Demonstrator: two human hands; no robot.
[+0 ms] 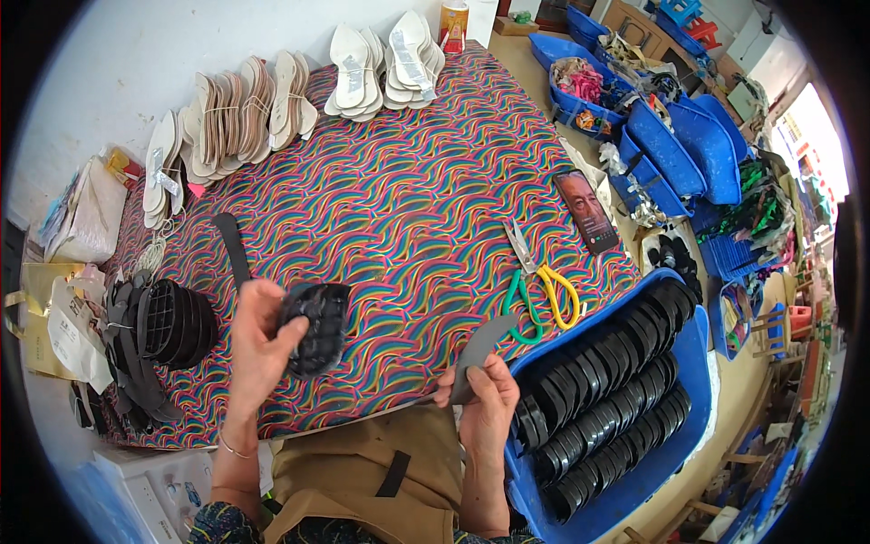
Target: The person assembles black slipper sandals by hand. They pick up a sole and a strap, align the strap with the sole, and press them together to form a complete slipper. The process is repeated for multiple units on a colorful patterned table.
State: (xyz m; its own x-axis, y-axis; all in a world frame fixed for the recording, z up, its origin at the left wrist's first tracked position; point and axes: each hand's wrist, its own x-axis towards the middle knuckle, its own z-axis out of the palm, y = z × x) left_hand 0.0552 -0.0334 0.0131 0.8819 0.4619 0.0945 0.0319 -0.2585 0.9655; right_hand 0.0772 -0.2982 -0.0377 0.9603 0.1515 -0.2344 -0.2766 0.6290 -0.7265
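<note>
A black molded shoe heel (pixel 321 334) with a gridded face is pinched in my left hand (pixel 257 344), thumb across its front, above the patterned table. My right hand (pixel 488 399) grips the lower end of a curved grey strip (pixel 480 352) between thumb and fingers, close to the table's front edge. Beyond my left hand lies a dark curved strip (pixel 232 247). Scissors (pixel 546 295) with one green and one yellow handle rest just past the grey strip. To the left, a row of black heels (pixel 179 322) sits beside a tied bundle of dark strips (pixel 131 340).
A blue basket (pixel 704 358) packed with rows of black heels stands at my right, against the table. A phone (pixel 587 211) lies near the table's right edge. Bundled insoles (pixel 222 122) line the wall, with a can (pixel 454 27) at the corner. More blue baskets (pixel 666 150) crowd the floor.
</note>
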